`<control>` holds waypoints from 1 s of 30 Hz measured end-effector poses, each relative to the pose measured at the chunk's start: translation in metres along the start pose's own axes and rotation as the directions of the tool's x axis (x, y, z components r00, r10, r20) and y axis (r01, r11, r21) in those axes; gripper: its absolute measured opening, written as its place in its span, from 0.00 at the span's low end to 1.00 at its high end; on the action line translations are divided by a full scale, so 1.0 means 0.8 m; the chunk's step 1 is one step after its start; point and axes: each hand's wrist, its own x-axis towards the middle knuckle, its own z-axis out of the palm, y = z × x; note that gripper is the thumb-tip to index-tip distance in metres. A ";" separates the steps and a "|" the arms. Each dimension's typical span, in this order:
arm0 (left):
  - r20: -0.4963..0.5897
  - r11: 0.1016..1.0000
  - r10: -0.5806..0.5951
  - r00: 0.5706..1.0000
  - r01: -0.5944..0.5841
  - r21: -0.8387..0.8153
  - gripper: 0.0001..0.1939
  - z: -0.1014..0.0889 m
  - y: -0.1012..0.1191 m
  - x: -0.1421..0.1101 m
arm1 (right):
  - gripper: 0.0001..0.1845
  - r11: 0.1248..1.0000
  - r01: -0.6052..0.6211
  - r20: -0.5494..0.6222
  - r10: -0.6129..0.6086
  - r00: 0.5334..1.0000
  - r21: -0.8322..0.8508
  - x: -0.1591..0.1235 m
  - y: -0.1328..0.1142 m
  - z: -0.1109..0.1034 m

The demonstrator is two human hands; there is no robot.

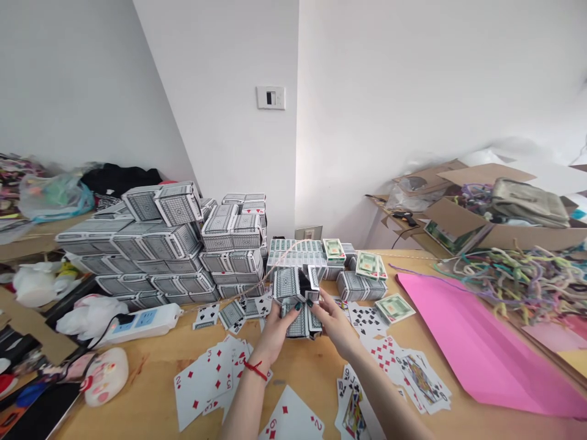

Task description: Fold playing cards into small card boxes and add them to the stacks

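In the middle of the table both hands hold a boxy block of grey-backed playing cards (287,285), with a dark gap between its parts. My left hand (274,335) has its fingers round the left underside. My right hand (337,322) grips the right side, its thumb near the left one at the front. Loose playing cards (206,373) lie face up to the left of my left wrist. More face-up cards (424,376) are spread beyond my right forearm. A green card box (395,308) lies to the right of my right hand.
Stacked card-covered blocks (156,241) stand tall at the back left. A white power strip (142,324) lies before them. Right of the cards is a pink sheet (477,342), with tangled fuzzy strands (499,281) and an open cardboard box (527,238) behind.
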 end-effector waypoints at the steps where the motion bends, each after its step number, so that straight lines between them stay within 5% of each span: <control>1: 0.003 1.000 -0.002 1.000 0.002 -0.004 0.26 0.000 0.000 0.000 | 0.33 1.000 0.005 -0.005 -0.006 1.000 -0.015 0.000 0.000 0.000; 14: -0.040 0.979 -0.040 0.998 0.031 -0.199 0.29 0.005 -0.007 0.002 | 0.34 0.987 0.023 -0.069 -0.034 0.997 -0.157 0.000 -0.001 0.002; 21: -0.014 0.979 -0.045 0.999 0.041 -0.202 0.30 0.005 -0.004 0.001 | 0.34 0.988 0.059 -0.076 -0.070 0.995 -0.139 0.003 0.006 0.000; 30: -0.051 0.987 -0.018 0.999 0.010 -0.163 0.28 0.006 -0.005 0.001 | 0.27 0.919 0.199 -0.039 -0.225 0.974 -0.340 0.006 0.015 0.000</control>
